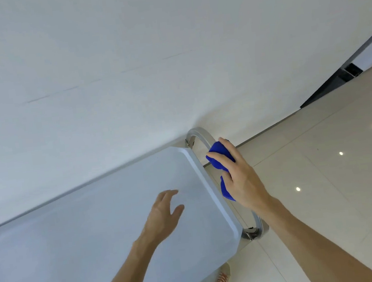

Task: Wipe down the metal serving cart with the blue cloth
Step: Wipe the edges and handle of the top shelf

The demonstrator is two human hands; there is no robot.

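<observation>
No readable brands, labels or text anywhere in view. The silver metal serving cart with a flat rimmed top tray point(110, 221) stands against a plain white wall point(121, 54), filling lower left of frame. Its curved tubular metal handle point(199, 136) arcs off the right end of the tray. Right hand point(239, 174) is closed around a bunched bright blue cloth point(220, 157), pressing it onto the handle's upper curve; a tail of cloth hangs below the palm. Left hand point(163, 211) hovers over the tray near its right edge, fingers spread, holding nothing; contact with the tray unclear. Glossy beige tiled floor point(326, 169) on the right, a white shoe with orange laces point(222, 278) below the cart's corner.
</observation>
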